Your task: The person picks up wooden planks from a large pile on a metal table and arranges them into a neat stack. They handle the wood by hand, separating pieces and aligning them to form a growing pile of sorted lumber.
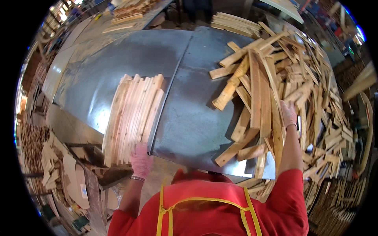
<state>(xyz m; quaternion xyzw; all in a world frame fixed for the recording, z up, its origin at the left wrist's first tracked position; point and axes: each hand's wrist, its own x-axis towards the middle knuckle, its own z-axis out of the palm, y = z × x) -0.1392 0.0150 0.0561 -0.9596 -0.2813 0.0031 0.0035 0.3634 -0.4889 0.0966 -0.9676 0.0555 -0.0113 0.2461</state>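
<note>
My left hand (141, 160), in a pink-tinged glove, rests against the near end of a neat row of pale wooden slats (134, 114). Its fingers look stretched out along the end of the row. The slats lie side by side, pointing away from me, on the left part of a grey metal tabletop (189, 106). My right hand (288, 113), gloved alike, reaches into a loose heap of wooden strips (299, 78) on the right. Its fingers are bent around the edge of a long wooden slat (277, 133); the fingertips are partly hidden among the wood.
A raised metal strip (170, 88) divides the tabletop between row and heap. Several slats jut leftward from the heap. Stacked boards (236, 24) lie at the far edge, with more wood on a far-left table (130, 11). A wooden frame (92, 192) stands at lower left.
</note>
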